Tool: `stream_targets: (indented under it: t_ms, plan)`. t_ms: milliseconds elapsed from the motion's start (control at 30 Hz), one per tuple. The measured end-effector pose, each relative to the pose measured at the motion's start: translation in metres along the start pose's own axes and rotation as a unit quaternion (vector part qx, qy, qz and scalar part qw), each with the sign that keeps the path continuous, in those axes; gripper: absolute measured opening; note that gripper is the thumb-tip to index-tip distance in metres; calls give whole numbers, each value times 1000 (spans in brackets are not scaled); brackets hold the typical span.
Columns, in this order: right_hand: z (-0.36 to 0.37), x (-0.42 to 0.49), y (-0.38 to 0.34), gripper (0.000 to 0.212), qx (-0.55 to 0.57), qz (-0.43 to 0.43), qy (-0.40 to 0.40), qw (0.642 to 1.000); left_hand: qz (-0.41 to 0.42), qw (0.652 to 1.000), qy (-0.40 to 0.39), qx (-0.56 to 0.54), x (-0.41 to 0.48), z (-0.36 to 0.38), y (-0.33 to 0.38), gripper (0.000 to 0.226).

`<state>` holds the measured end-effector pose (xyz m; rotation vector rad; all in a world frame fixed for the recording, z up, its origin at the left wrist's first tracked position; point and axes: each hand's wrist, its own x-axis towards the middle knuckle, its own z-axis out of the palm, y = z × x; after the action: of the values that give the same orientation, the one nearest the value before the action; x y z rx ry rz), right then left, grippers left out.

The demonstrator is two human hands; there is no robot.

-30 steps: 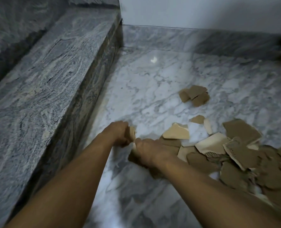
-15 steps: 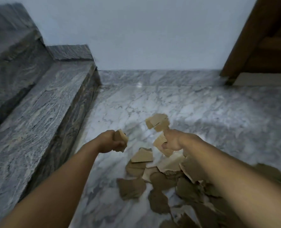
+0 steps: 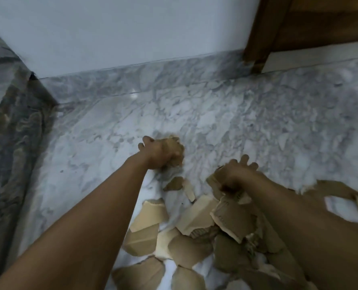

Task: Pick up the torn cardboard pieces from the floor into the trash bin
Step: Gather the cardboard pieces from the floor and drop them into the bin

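Reaching forward since half a second ago, the left hand (image 3: 159, 151) is now working farther out than the right hand (image 3: 236, 174), which is dropping back onto the heap's far edge. Nearest entry: torn cardboard pieces (image 3: 195, 216), main heap, lying overlapped on the marble floor (image 3: 257, 122) between and beneath both forearms, many scraps, none lifted. To the outside of the right forearm a larger torn sheet (image 3: 337, 190) is lying flat. Between the two hands, two small loose scraps (image 3: 175, 183) are resting on bare marble. Right hand: thumb and palm appear to be pinching a held scrap (image 3: 212, 181) at the heap's edge, fingertips pointing away; motion blur is making the hold hard to confirm. Left hand: fingers are curling round a wad of pieces (image 3: 174, 147), gathering it just above the floor. Beyond both hands: open marble, then the skirting (image 3: 153, 74), the pale wall (image 3: 132, 28) and a wooden door frame (image 3: 255, 38) beyond the right hand; a grey stone step (image 3: 10, 143) is standing out to the left of the left forearm. Trash bin: not showing anywhere. Judged progress: early, with two handfuls being collected, nothing visibly binned, and the bulk of the heap waiting.
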<state>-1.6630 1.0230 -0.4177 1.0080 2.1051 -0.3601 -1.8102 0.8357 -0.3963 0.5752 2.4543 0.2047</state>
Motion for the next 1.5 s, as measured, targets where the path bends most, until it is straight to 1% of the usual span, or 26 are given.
stream_targets:
  t_ms: [33, 67, 133, 167, 200, 233, 300, 333, 367, 467, 567, 633, 700, 767, 833, 933, 1000, 1067, 1100, 1133, 1200, 1233, 1267, 1300, 1400, 1500]
  plan:
    - [3, 4, 0, 104, 12, -2, 20, 1000, 6, 1000, 8, -13, 12, 8, -1, 46]
    - [6, 12, 3, 113, 21, -8, 37, 999, 2, 999, 24, -24, 22, 18, -3, 53]
    - [7, 21, 9, 134, 40, -6, 30, 999, -23, 997, 67, -12, 31, 31, -6, 66]
    - [7, 25, 12, 140, 49, -4, 18, 999, -29, 996, 84, -8, 33, 33, -6, 69]
    - [7, 26, 15, 138, 57, -7, 13, 998, -25, 995, 93, -17, 35, 34, -6, 70]
    - [6, 26, 18, 128, 61, -12, 12, 998, -17, 994, 98, -46, 35, 34, -7, 70]
    - [4, 23, 18, 103, 61, -31, 19, 997, -30, 990, 79, -115, 38, 31, -9, 75]
    - [5, 21, 18, 96, 64, -36, 18, 997, -45, 989, 67, -124, 38, 30, -10, 75]
    - [5, 20, 18, 92, 69, -40, 21, 997, -54, 991, 58, -111, 38, 29, -10, 74]
    - [6, 15, 17, 79, 81, -43, 39, 995, -76, 995, 56, -22, 39, 32, -6, 70]
    - [9, 10, 16, 60, 90, -43, 59, 993, -75, 995, 61, 17, 34, 33, 1, 57]
    - [11, 5, 16, 56, 94, -49, 69, 992, -63, 996, 54, 21, 32, 34, 4, 51]
    - [14, 1, 17, 64, 104, -50, 73, 991, -54, 997, 50, 6, 31, 34, 0, 50]
    - [14, -2, 17, 71, 112, -48, 77, 990, -38, 997, 62, -30, 31, 36, -7, 51]
    - [13, -3, 18, 72, 107, -47, 74, 990, -20, 995, 80, -60, 27, 38, -12, 53]
    - [12, -4, 18, 65, 97, -46, 71, 992, 2, 984, 86, -157, 20, 43, -18, 54]
    - [13, -6, 19, 57, 94, -53, 86, 990, -6, 968, 94, -233, 11, 44, -23, 63]
    - [15, -7, 22, 49, 105, -72, 114, 985, -22, 959, 119, -255, 5, 44, -31, 67]
    - [18, -7, 23, 50, 111, -82, 125, 983, -26, 959, 126, -252, 1, 43, -36, 64]
    - [21, -9, 24, 54, 112, -87, 130, 981, -28, 958, 124, -257, -6, 41, -40, 58]
    - [26, -12, 22, 64, 102, -85, 139, 981, -26, 943, 102, -317, -26, 33, -48, 43]
    - [26, -13, 20, 66, 94, -82, 141, 982, -24, 936, 86, -342, -39, 28, -51, 33]
    - [25, -17, 18, 66, 87, -80, 139, 983, -24, 937, 65, -344, -54, 21, -57, 25]
    - [21, -20, 15, 67, 83, -76, 131, 985, -23, 943, 41, -331, -68, 15, -62, 21]
    - [-1, -31, -1, 82, 85, -77, 100, 988, -34, 964, -42, -261, -105, 2, -82, 30]
    - [-21, -45, -24, 93, 53, -149, 96, 983, -70, 981, -114, -141, -141, 12, -92, 38]
